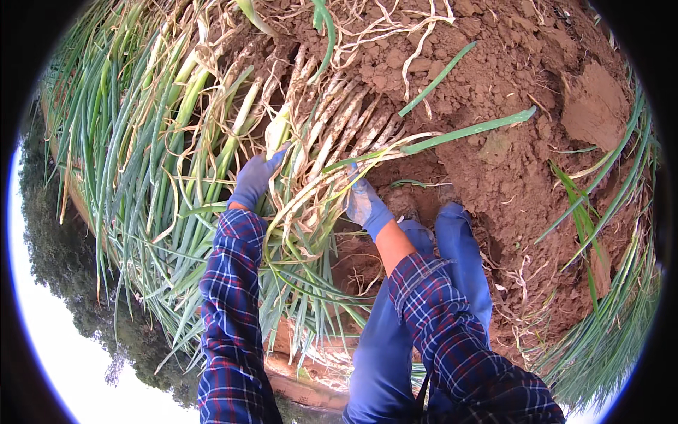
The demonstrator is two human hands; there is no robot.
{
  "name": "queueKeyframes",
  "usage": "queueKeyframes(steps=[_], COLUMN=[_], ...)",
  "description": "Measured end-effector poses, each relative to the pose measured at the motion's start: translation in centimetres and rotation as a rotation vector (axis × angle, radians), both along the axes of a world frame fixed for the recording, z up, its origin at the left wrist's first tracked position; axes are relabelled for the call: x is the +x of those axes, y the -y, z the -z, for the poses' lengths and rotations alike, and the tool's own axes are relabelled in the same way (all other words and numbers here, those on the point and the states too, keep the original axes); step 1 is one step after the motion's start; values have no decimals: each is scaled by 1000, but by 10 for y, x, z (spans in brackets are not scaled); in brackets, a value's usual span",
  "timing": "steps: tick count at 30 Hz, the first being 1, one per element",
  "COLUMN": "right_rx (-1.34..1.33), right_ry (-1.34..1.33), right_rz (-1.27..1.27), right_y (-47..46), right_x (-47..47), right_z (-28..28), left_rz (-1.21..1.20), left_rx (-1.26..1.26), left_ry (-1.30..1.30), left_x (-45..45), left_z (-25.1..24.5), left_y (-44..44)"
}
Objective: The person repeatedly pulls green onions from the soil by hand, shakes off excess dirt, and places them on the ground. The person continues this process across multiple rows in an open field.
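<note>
A thick bundle of scallions lies before me, its long pale stems caked with soil and pointing away. My left hand, in a blue-grey work glove, grips the bundle's left side, thumb over the stems and fingers hidden among leaves. On the other side, my right hand wears a matching glove with a soil-stained patch and presses around the bundle's right side. Its fingertips are partly hidden. Dry yellow leaves hang between both hands, and green tops trail down towards me.
A dense row of standing scallions fills the left. Loose reddish-brown soil with clods covers the right, beside a large smooth clod. More green leaves stand at lower right. My legs in blue trousers are close behind my right hand.
</note>
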State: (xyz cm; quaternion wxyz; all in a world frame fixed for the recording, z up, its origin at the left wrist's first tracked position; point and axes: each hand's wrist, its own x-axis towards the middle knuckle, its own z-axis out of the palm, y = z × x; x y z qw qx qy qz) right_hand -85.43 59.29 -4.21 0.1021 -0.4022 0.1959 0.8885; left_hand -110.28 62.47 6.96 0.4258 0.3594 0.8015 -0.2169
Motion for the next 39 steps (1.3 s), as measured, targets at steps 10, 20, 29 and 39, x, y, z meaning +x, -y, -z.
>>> queueKeyframes(steps=[10, 20, 29, 39], right_rx=[-38, 140, 490, 696], right_ry=[-21, -227, 54, 105], right_rz=[91, 316, 32, -130], right_y=[-33, -48, -70, -26], right_x=[-9, -47, 15, 146], right_z=[-24, -11, -27, -16], left_rz=[-105, -395, -444, -683], left_rx=[87, 298, 308, 301], left_ry=[158, 26, -73, -88], left_x=[34, 56, 147, 267], left_z=[49, 48, -7, -36], left_y=[31, 6, -32, 16])
